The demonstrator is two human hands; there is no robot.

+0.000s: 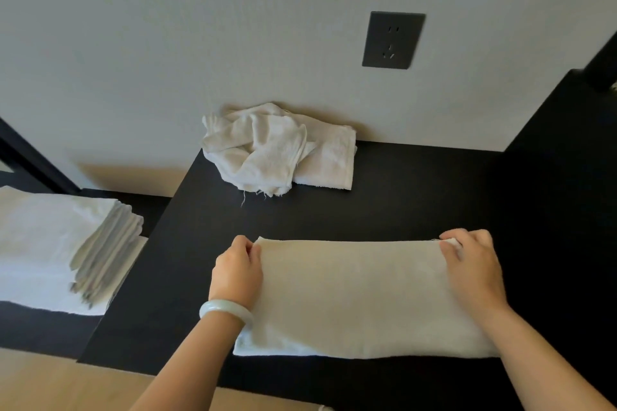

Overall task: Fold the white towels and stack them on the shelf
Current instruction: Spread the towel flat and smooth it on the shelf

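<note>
A: Entry, far left of frame?
B: A folded stack (pixel 66 243) is sitting there, on a white cloth below the black top (pixel 417 197).
A: Left hand (pixel 237 272)?
B: It is pinching the flat towel (pixel 354 297) at its far left corner, lower centre. A pale bangle (pixel 225 310) is sitting on the wrist.
A: Above that?
B: A crumpled towel pile (pixel 277 147) is lying against the wall.
A: Right hand (pixel 470 264)?
B: It is pinching the far right corner, fingers curled.

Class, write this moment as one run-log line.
step: folding | left hand: pinches far-left corner of flat white cloth towel | right hand: pinches far-right corner | surface: black tabletop
</note>
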